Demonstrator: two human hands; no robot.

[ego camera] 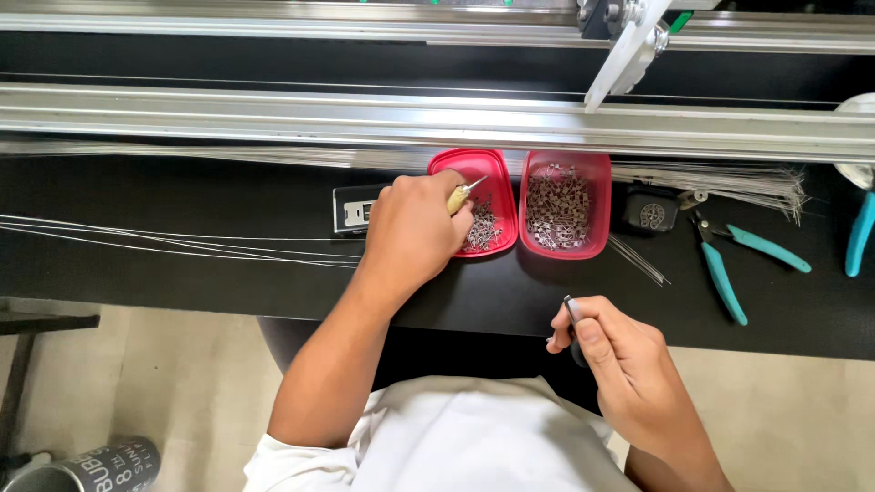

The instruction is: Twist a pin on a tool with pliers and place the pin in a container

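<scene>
Nearest the camera, a slim dark tool (571, 317) is pinched in the grip of the right hand (620, 360), which is held over the near edge of the black worktop (228, 282), apart from the trays. Further in, the left hand (410, 232) is closed round a tool with a yellowish handle and a metal tip (463, 193), the tip being held over the left red tray (483, 164). Small metal parts (481, 230) are seen heaped in that tray; a fuller heap is held in the right red tray (597, 210) just beside it. Judging by the heaps, much sorting or picking seems left, and no finished pieces can be made out. Thin wires (164, 244) are stretched across the worktop to the left, and more are bundled at the right beyond the trays. A small dark device (651, 210) and teal cutters (725, 264) lie right of the trays, untouched, and a small grey box (355, 210) is partly hidden behind the left hand. Farthest off, long aluminium rails (273, 109) are run across the view.
</scene>
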